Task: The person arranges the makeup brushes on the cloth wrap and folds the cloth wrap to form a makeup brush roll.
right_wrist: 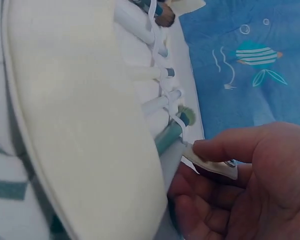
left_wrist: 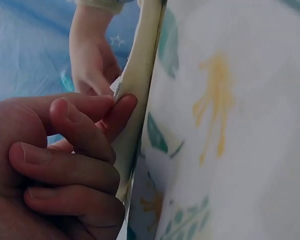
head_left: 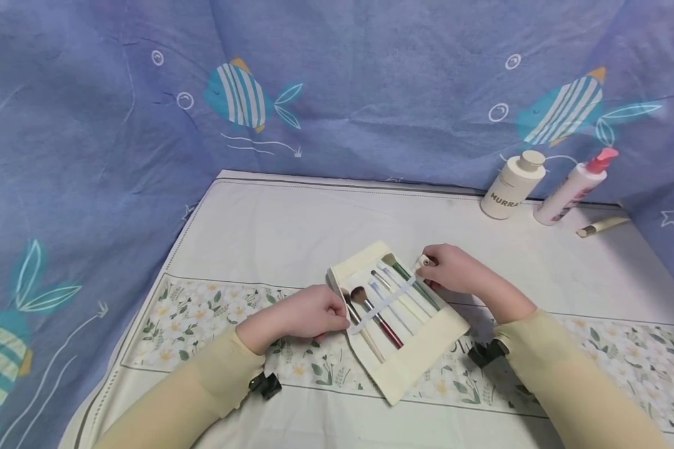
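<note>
A cream makeup brush roll lies unrolled and at a slant on the table, between both hands. Several brushes sit side by side under its white elastic band, among them a red-handled brush and a green brush. At the roll's left edge, the left hand pinches the fabric between thumb and forefinger. Across from it the right hand holds a small tab with a metal snap on the right edge, thumb and fingers on either side. The cream flap hides the brushes' lower ends in the right wrist view.
At the back right stand a white bottle and a white pump bottle with a pink top. A beige-handled brush lies beside them. The tablecloth has a floral band, and a blue fish-print curtain hangs behind.
</note>
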The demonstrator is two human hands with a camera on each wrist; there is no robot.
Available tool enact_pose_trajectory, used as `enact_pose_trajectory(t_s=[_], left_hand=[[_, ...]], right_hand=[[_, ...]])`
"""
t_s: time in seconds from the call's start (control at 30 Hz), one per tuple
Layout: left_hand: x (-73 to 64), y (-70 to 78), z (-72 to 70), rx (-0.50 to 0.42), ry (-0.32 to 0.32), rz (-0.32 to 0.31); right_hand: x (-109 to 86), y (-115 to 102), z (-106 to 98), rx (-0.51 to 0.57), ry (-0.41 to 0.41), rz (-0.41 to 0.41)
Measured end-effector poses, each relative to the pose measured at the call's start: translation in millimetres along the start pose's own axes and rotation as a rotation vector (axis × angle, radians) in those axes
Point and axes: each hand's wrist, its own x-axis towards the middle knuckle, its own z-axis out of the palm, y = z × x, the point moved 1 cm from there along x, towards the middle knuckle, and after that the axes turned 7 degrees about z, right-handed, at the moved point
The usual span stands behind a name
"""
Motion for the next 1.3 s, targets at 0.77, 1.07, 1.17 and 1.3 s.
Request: enact_pose_trajectory(t_s=[0.77,1.07,1.17,1.3], left_hand=[[1.2,12.5,22.3,-0.199,0.004,-0.002],[4.1,12.3,27.5,-0.280,-0.022,0.025],[4.7,12.8,28.1,-0.276,-0.037,0.050],[3.0,11.5,28.8,-0.263,-0.059,0.058]], right_hand=[[29.5,-13.5,-6.3,-0.059,0.055,-0.057],[37.6,-22.3,-6.4,-0.079,0.057,-0.072],[40.7,-25.3,-5.8,-0.070,0.054,-0.065],[46.1,-30.1,-3.6,-0.064,0.048,-0.074]])
